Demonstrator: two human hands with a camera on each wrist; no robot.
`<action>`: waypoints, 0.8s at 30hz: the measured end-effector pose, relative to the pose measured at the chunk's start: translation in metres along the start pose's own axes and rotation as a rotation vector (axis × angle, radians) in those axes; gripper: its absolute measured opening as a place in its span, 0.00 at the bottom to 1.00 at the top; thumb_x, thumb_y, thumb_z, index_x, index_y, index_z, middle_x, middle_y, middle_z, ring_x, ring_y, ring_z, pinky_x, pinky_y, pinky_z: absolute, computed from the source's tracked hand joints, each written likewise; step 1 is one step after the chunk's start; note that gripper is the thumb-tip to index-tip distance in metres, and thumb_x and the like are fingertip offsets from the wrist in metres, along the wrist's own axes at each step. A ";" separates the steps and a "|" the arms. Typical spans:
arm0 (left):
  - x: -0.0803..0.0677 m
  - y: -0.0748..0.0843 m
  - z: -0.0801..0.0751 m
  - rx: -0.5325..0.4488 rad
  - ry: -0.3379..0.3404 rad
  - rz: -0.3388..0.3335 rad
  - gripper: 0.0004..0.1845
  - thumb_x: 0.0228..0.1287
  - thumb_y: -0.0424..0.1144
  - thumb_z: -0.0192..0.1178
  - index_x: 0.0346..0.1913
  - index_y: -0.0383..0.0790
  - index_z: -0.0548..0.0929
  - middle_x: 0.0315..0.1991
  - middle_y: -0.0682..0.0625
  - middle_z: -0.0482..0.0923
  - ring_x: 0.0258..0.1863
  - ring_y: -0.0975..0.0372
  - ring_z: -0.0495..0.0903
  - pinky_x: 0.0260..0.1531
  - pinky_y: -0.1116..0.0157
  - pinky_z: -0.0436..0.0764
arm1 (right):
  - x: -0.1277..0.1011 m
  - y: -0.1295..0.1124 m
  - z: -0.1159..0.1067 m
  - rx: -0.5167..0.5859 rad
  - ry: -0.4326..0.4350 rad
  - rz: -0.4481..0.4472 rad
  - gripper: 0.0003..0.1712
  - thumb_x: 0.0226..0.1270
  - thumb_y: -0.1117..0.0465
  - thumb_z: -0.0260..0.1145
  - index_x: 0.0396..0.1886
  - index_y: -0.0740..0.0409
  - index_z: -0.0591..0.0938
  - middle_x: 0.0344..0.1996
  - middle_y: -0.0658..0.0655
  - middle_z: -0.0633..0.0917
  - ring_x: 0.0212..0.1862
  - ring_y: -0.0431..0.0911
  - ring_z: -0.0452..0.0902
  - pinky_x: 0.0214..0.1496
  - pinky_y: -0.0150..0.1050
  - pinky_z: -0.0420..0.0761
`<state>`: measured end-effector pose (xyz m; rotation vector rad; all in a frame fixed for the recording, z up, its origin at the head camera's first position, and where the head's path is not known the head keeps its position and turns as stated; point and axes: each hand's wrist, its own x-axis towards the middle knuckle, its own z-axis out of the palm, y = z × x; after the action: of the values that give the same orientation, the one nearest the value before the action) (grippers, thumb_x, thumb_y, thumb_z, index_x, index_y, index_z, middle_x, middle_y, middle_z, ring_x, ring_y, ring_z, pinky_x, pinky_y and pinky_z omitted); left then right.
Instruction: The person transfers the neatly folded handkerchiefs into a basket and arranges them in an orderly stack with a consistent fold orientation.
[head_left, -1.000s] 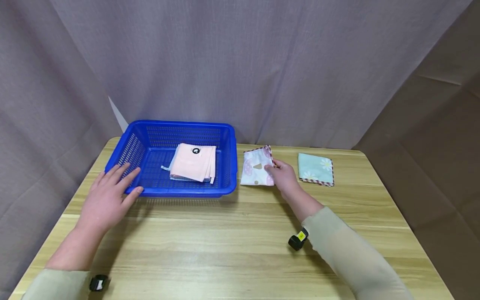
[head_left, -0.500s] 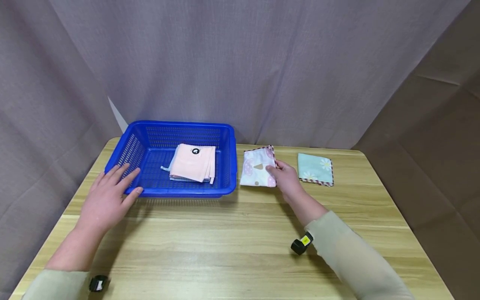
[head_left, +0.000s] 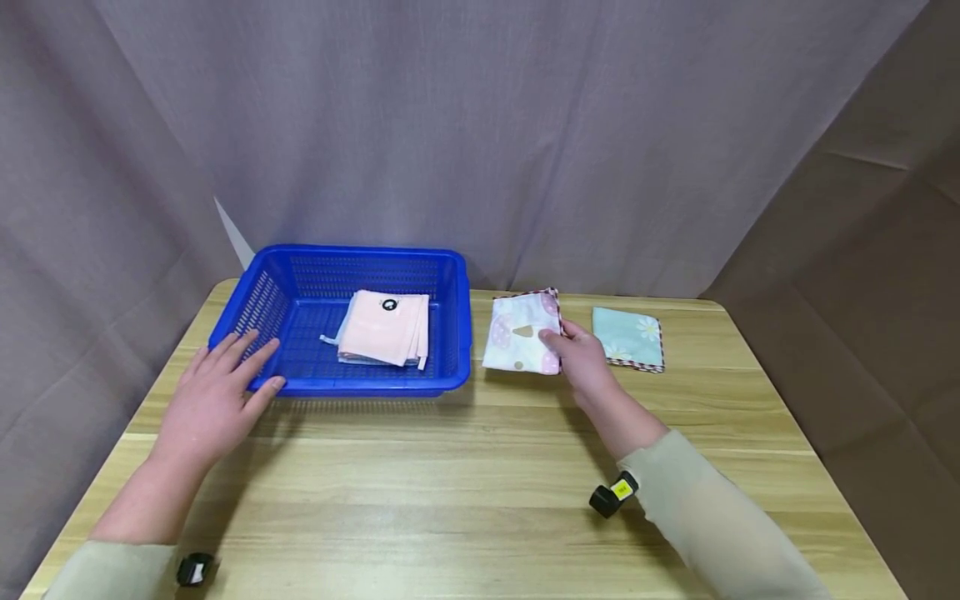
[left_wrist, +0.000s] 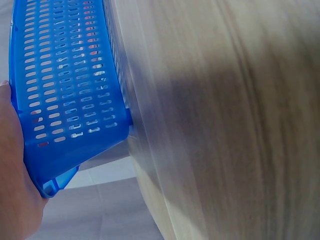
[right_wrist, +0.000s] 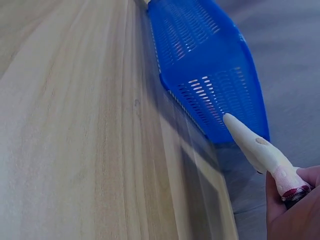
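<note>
My left hand (head_left: pixel 212 406) rests with spread, straight fingers on the front left corner of a blue plastic basket (head_left: pixel 360 386). Inside the basket, towards its right side, lies a stack of folded cloths with a pink one (head_left: pixel 382 329) on top. To the right of the basket, my right hand (head_left: pixel 588 360) pinches the right edge of a folded white handkerchief (head_left: pixel 513 342) with pink and tan prints and a checked border. The right wrist view shows this handkerchief (right_wrist: pixel 255 147) held up off the table, thumb and fingers on either side of it.
A folded mint-green handkerchief (head_left: pixel 633 333) with daisies lies on the wooden table (head_left: pixel 420 500), right of my right hand and partly behind it. Grey curtain (head_left: pixel 450 125) hangs along the table's back edge. A brown covering (head_left: pixel 862 275) borders the right side.
My right hand has moved slightly right, and the white handkerchief in its grip has shifted right and appears lifted a little. My left hand stays on the basket corner.
</note>
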<state>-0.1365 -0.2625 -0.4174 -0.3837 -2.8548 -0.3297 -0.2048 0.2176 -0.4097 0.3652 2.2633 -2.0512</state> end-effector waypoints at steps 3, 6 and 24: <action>0.000 0.000 0.000 0.000 -0.001 0.001 0.32 0.75 0.58 0.49 0.73 0.43 0.68 0.73 0.35 0.60 0.73 0.39 0.53 0.73 0.41 0.39 | -0.002 -0.001 -0.003 0.018 0.003 -0.004 0.30 0.72 0.59 0.63 0.71 0.63 0.71 0.36 0.47 0.84 0.31 0.34 0.80 0.35 0.28 0.82; 0.000 0.000 -0.001 0.000 -0.001 0.004 0.32 0.75 0.58 0.49 0.73 0.43 0.68 0.73 0.35 0.60 0.73 0.39 0.53 0.74 0.41 0.39 | -0.005 -0.002 -0.005 0.043 -0.010 -0.011 0.30 0.73 0.59 0.63 0.71 0.63 0.70 0.37 0.48 0.85 0.32 0.35 0.81 0.36 0.28 0.83; -0.001 0.001 -0.001 0.010 -0.013 -0.002 0.33 0.75 0.58 0.48 0.74 0.43 0.66 0.73 0.34 0.59 0.74 0.38 0.51 0.74 0.42 0.36 | -0.019 -0.010 -0.011 0.136 -0.064 -0.026 0.29 0.74 0.61 0.60 0.72 0.64 0.68 0.37 0.46 0.86 0.35 0.36 0.83 0.39 0.30 0.84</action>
<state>-0.1354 -0.2620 -0.4160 -0.3825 -2.8689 -0.3143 -0.1873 0.2246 -0.3945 0.2753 2.1104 -2.2030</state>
